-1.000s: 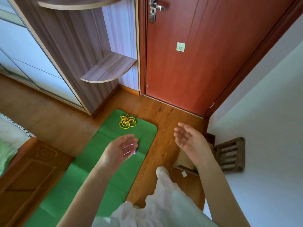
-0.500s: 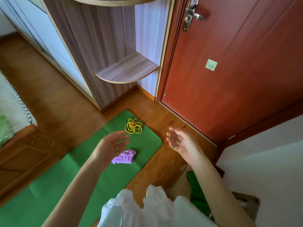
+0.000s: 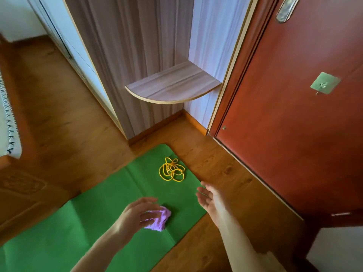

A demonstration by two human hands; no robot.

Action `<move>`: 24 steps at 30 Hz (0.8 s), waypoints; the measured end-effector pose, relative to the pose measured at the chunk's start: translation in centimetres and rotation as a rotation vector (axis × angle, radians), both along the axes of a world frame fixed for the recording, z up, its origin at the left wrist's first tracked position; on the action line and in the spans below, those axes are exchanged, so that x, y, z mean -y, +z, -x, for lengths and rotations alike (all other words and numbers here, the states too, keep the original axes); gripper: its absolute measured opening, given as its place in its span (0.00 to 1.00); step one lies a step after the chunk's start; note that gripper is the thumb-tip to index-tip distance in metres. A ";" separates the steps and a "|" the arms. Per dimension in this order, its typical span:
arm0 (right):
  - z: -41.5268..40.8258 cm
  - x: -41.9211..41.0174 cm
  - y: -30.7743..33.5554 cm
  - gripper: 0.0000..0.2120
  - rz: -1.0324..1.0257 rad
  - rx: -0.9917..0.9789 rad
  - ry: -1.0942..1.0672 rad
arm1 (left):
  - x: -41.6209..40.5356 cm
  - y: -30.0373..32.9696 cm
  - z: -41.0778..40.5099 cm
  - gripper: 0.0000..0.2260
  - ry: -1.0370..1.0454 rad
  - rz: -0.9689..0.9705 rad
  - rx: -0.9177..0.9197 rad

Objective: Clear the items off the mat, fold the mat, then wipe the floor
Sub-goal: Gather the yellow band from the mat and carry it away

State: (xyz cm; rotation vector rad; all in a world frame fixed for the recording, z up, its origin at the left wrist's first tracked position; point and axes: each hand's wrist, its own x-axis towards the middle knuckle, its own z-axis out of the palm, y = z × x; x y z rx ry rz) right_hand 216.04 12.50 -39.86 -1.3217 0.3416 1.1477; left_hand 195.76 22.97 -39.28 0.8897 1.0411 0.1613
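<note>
- The crumpled purple cloth (image 3: 160, 220) lies on the flat green foam mat (image 3: 110, 203) near its 5 o'clock edge; the tangled yellow cord (image 3: 172, 169) sits at 12 o'clock from the cloth, well apart from it.
- The left hand (image 3: 135, 214) hovers over the cloth with fingers relaxed and spread, gripping nothing; contact cannot be told.
- The right hand (image 3: 209, 197), at 3 o'clock of the cloth, is likewise spread and empty.
- Advice: the person should gather the whole cloth in one pinch, then scoop the cord from beneath so no loop trails.
- Both items should land off the mat, on the brown wooden floor (image 3: 68, 118), before folding.
</note>
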 end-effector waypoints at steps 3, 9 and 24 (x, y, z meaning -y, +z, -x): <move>0.1 -2.8 -9.3 0.06 -0.006 -0.047 0.000 | -3.9 -8.5 -0.8 0.10 -0.012 -0.039 -0.010; -0.7 -6.8 -26.6 0.05 -0.044 -0.002 0.020 | -9.3 -25.3 -3.4 0.08 0.119 -0.117 0.000; -3.7 -16.1 -55.8 0.10 -0.023 0.393 0.098 | -14.0 -55.5 -8.6 0.08 0.413 -0.113 0.146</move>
